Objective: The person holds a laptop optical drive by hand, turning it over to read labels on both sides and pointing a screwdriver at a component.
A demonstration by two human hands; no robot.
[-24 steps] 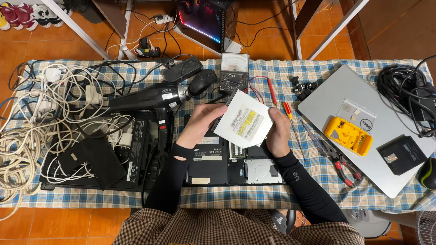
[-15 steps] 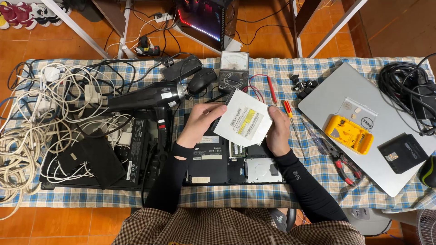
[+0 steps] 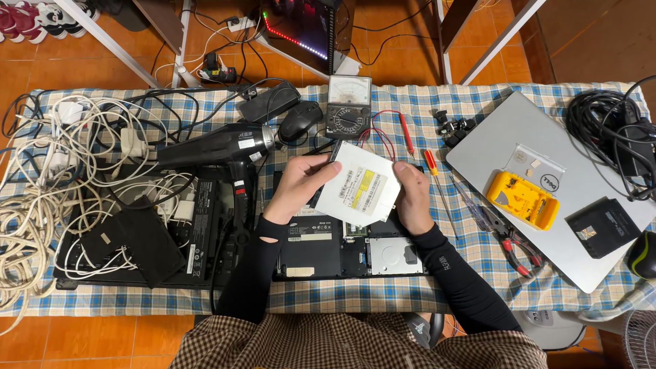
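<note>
Both hands keep gripping the flat silver optical drive (image 3: 360, 186), left hand (image 3: 297, 184) and right hand (image 3: 413, 195); barely shifted, hovering above the opened black laptop (image 3: 328, 242).

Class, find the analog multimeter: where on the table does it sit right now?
In the head view, the analog multimeter lies at the table's far edge, centre, right of the black computer mouse and beyond the optical drive.

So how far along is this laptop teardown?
Done, it seems: the laptop lies bottom-up with its cover off and the insides bare. In hand: the left hand and right hand hold a flat silver drive above it, clear of the case. Left: a metal-cased drive sits in its bay, and the screwdriver lies on the cloth unused.
</note>
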